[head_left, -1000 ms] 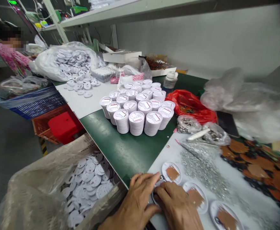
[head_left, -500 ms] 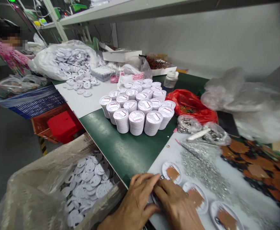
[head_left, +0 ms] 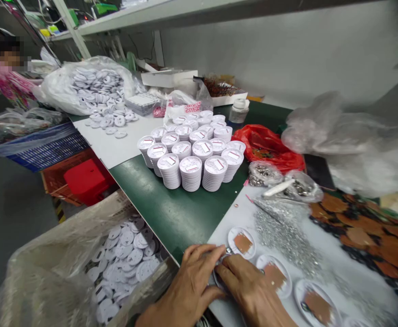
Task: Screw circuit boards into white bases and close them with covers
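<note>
At the table's near edge, my left hand (head_left: pixel 197 277) and my right hand (head_left: pixel 250 284) meet over a white round plastic case (head_left: pixel 218 278), most of it hidden under my fingers. My left fingers curl around its far side, with the thumb at the near side. The fingers of my right hand are bent and pressed down into it. A small shiny metal piece (head_left: pixel 228 250) shows by my left fingertips; what else they pinch is hidden. To the right lie more white cases with brown circuit boards, the closest being a white case (head_left: pixel 232 231) just beyond my right knuckles.
Stacked white discs (head_left: pixel 180 170) stand on the green tabletop (head_left: pixel 158 213). Loose small metal parts (head_left: pixel 287 240) and brown boards (head_left: pixel 365 227) spread to the right. A lined bin (head_left: pixel 49 259) of white discs is at lower left. A person (head_left: pixel 8 84) is at far left.
The view has shifted slightly, so the table things sit a little further left and higher. My hands stay together on the white case, with only slight finger movement.
</note>
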Demonstrator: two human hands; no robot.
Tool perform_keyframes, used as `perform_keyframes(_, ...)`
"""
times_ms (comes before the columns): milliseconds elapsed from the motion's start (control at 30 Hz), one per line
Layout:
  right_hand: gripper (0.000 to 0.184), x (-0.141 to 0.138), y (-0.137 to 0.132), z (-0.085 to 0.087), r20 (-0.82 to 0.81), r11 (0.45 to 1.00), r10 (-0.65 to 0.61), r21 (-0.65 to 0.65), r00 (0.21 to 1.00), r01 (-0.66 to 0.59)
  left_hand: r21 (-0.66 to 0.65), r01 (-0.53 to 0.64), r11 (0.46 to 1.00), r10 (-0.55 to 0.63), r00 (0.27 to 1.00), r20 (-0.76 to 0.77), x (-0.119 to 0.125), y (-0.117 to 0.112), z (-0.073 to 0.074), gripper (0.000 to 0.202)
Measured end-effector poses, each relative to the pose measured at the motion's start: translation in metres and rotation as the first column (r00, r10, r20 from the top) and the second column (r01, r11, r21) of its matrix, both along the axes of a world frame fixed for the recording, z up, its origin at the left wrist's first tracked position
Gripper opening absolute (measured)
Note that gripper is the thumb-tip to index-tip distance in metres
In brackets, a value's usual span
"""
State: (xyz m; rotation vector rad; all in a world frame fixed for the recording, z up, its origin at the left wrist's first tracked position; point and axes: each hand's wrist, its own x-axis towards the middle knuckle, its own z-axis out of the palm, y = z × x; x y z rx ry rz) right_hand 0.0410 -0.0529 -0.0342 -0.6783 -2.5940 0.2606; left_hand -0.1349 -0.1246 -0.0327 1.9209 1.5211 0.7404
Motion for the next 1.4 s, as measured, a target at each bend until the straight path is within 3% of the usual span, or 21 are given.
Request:
perform_keyframes(133, 0.029, -0.002, -0.014, -0.001, 0.043, 0.984, -0.01, 0.176, 0.999, 0.002, 0.026, 0.037, 0.999, -0.037, 0.999, 0.012, -0.005, -0.001, -0.003, 0.084)
perform_keyframes(300, 0.025, -0.005, -0.023, 0.001, 0.047, 0.968, -0.022, 0.25, 0.999, 0.009, 0.022, 0.049, 0.999, -0.05, 0.998, 0.024, -0.006, -0.001, -0.01, 0.083)
perform_keyframes(400, 0.024, 0.008, -0.004, 0.015, 0.028, 0.981, -0.007, 0.194, 1.0, 0.002, 0.011, 0.029, 1.0, -0.029, 1.0, 0.011, -0.005, -0.003, -0.013, 0.086)
perform_keyframes(467, 0.032, 0.02, 0.015, 0.028, -0.004, 0.995, 0.044, 0.091, 0.999, -0.044, -0.011, 0.038, 0.999, -0.038, 0.999, 0.003, -0.007, -0.003, -0.011, 0.09)
perform_keyframes(533, 0.04, 0.027, 0.033, 0.039, 0.031, 0.999, 0.016, 0.034, 0.999, -0.017, -0.045, 0.065, 0.997, -0.064, 0.998, 0.015, -0.013, -0.002, -0.005, 0.092)
perform_keyframes(600, 0.034, 0.026, 0.046, 0.044, 0.108, 0.999, 0.031, -0.024, 0.994, -0.028, -0.062, 0.076, 0.995, -0.074, 0.997, 0.032, -0.02, 0.005, 0.005, 0.085)
perform_keyframes(700, 0.019, 0.016, 0.055, 0.04, 0.196, 0.994, 0.093, -0.079, 0.976, -0.079, -0.025, 0.049, 0.999, -0.048, 0.999, 0.022, -0.028, 0.024, 0.022, 0.071)
perform_keyframes(800, 0.018, 0.008, 0.058, 0.033, 0.216, 0.992, 0.113, -0.086, 0.97, -0.096, 0.001, 0.063, 0.998, -0.063, 0.998, -0.002, -0.03, 0.049, 0.031, 0.067)
perform_keyframes(933, 0.021, 0.01, 0.057, 0.034, 0.222, 0.989, 0.126, -0.099, 0.967, -0.107, -0.008, 0.153, 0.988, -0.153, 0.988, 0.013, -0.026, 0.073, 0.027, 0.067)
perform_keyframes(1067, 0.02, 0.01, 0.06, 0.031, 0.208, 0.989, 0.138, -0.076, 0.968, -0.125, -0.001, 0.234, 0.972, -0.234, 0.971, 0.042, -0.024, 0.083, 0.02, 0.071)
perform_keyframes(1400, 0.014, 0.009, 0.063, 0.013, 0.134, 0.989, 0.141, 0.035, 0.981, -0.147, 0.021, 0.256, 0.967, -0.256, 0.964, 0.073, -0.023, 0.093, 0.015, 0.072)
